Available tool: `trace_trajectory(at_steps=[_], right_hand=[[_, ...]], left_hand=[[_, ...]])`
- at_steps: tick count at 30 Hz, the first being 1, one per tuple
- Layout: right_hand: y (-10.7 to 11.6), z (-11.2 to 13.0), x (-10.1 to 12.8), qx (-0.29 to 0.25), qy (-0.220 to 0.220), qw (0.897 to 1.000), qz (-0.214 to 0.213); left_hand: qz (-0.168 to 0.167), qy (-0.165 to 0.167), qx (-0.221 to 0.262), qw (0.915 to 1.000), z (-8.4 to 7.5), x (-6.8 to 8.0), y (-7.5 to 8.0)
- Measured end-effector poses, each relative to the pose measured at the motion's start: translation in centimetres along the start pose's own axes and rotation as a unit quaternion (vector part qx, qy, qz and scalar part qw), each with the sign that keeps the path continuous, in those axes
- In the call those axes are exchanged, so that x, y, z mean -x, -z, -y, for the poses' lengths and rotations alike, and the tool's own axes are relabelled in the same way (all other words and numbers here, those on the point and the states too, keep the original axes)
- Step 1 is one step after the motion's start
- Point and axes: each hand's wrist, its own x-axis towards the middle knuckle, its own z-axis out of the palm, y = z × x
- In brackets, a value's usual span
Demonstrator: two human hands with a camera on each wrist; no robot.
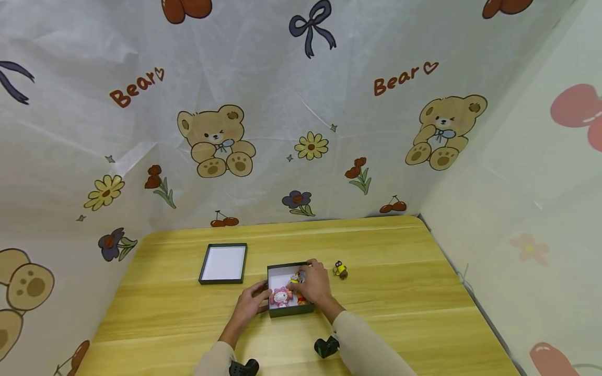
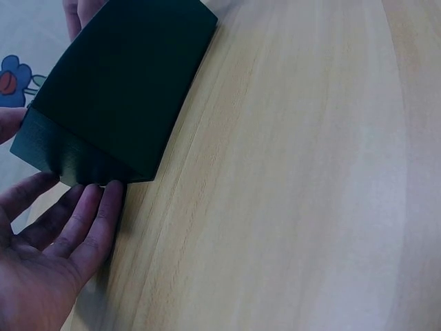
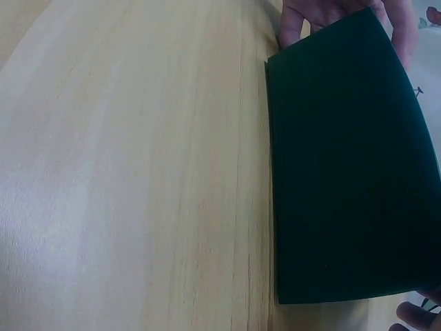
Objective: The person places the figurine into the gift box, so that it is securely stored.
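An open dark-green box (image 1: 291, 311) with a white inside stands mid-table in the head view. Inside it lie a pink figurine (image 1: 281, 296) and, to its right, a red and yellow figurine (image 1: 301, 300), partly covered. My left hand (image 2: 52, 258) holds the box by its left side, fingertips against the outer wall and thumb at the rim. Over the box's right part, my right hand (image 1: 314, 282) pinches a small grey and yellow figurine (image 1: 296, 278), mostly hidden by the fingers. The right wrist view shows mainly the box's green front (image 3: 351, 165).
A shallow dark-edged lid (image 1: 223, 263), white side up, lies behind and left of the box. To the right on the wooden table (image 1: 395, 292) is a small yellow and brown figurine (image 1: 340, 270). A bear-print sheet (image 1: 273, 193) hangs along the back edge.
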Motion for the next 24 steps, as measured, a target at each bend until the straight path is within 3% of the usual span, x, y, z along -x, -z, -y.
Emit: trace_trajectory(at_steps=[16,24], right_hand=[[0.15,0.38,0.29,0.050,0.002,0.999,0.011],[0.24,0.31,0.01,0.077,0.004,0.996,0.043]], left_hand=[[-0.005,0.002,0.003,1.0000,-0.08,0.11,-0.12],[-0.004,0.001,0.007,1.0000,0.17,-0.09,-0.07]])
